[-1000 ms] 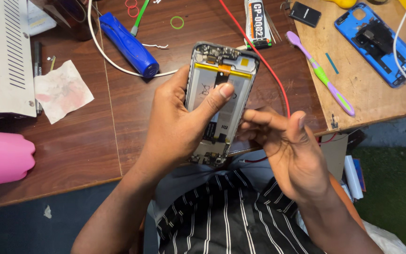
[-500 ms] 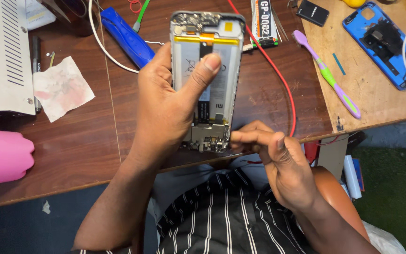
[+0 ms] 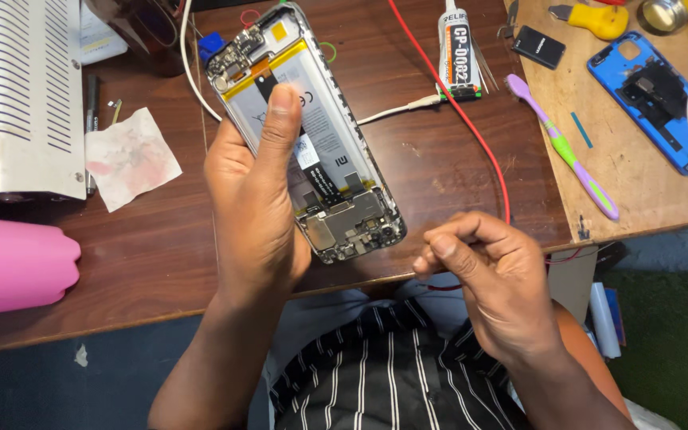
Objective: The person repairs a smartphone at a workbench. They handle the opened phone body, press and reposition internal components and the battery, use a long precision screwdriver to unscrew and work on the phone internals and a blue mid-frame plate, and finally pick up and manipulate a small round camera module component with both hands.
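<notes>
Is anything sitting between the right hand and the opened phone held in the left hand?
Nothing visible. The right hand, its fingers pinched together, is just right of the phone's lower end, with only bare table showing in the gap. The left hand grips the phone, thumb across its battery. The red cable lies on the table farther back.

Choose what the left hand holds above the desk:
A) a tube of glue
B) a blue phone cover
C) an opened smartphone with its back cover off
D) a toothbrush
C: the left hand wraps the opened smartphone, thumb pressed on the exposed battery, circuit board visible at the lower end.
</notes>
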Motion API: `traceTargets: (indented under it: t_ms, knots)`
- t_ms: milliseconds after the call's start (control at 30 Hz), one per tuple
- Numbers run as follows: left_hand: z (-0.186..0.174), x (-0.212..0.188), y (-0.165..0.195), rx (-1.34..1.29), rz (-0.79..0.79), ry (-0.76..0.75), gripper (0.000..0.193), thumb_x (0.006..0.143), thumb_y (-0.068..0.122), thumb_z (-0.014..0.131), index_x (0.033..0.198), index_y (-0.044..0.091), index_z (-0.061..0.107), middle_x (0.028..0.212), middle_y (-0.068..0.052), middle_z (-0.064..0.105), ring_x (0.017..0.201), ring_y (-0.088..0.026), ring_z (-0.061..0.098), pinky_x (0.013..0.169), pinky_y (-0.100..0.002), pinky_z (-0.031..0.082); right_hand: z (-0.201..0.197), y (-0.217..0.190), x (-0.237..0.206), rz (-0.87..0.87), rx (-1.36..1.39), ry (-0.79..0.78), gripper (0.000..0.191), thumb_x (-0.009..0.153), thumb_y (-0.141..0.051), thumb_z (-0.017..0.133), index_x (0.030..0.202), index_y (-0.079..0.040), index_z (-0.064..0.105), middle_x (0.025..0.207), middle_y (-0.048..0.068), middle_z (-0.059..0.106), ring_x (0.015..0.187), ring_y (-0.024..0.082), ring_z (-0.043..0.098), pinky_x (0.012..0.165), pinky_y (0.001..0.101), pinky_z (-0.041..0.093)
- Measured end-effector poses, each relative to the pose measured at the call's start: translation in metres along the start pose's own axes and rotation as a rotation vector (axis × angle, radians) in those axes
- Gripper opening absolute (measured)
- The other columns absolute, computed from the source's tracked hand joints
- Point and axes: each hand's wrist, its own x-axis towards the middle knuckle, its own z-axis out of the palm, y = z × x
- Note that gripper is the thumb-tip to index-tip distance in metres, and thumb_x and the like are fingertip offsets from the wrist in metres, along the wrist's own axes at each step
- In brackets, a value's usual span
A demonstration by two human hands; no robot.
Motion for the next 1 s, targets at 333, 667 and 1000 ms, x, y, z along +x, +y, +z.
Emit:
traceTargets:
  t_ms: [333, 667, 1000]
  knots:
    - [-0.001, -0.006, -0.001, 0.012, -0.02, 0.088, 0.025, 0.107, 0.016, 0.066, 0.125, -0.001, 0.064, 0.112, -0.006, 0.071, 0.1, -0.011, 0.067, 0.092, -0.029, 0.056, 0.012, -0.015, 0.004, -0.197, -0.192, -0.015, 0.036, 0.111, -0.028, 0.053, 0.106, 0.003, 0.07, 0.092, 0.011, 0.069, 0.087, 0.017, 0.069, 0.08, 0.0309, 0.058]
    - [0.013, -0.023, -0.032, -0.074, -0.133, 0.236, 0.023, 0.106, 0.018, 0.063, 0.123, 0.002, 0.062, 0.109, -0.005, 0.069, 0.097, -0.012, 0.068, 0.088, -0.032, 0.057, 0.025, -0.025, 0.029, 0.007, -0.018, -0.098, 0.065, 0.091, 0.0, 0.073, 0.148, -0.002, 0.041, 0.108, 0.014, 0.072, 0.096, 0.015, 0.069, 0.085, 0.0284, 0.058]
    - [-0.027, -0.054, 0.0, 0.128, -0.558, -0.003, 0.032, 0.1, 0.025, 0.061, 0.113, -0.003, 0.069, 0.096, -0.014, 0.076, 0.077, -0.02, 0.073, 0.064, -0.035, 0.062, 0.011, -0.038, 0.062, -0.03, 0.159, 0.112, 0.057, 0.095, 0.003, 0.069, 0.147, -0.002, 0.043, 0.11, 0.015, 0.069, 0.1, 0.02, 0.069, 0.091, 0.0347, 0.056]
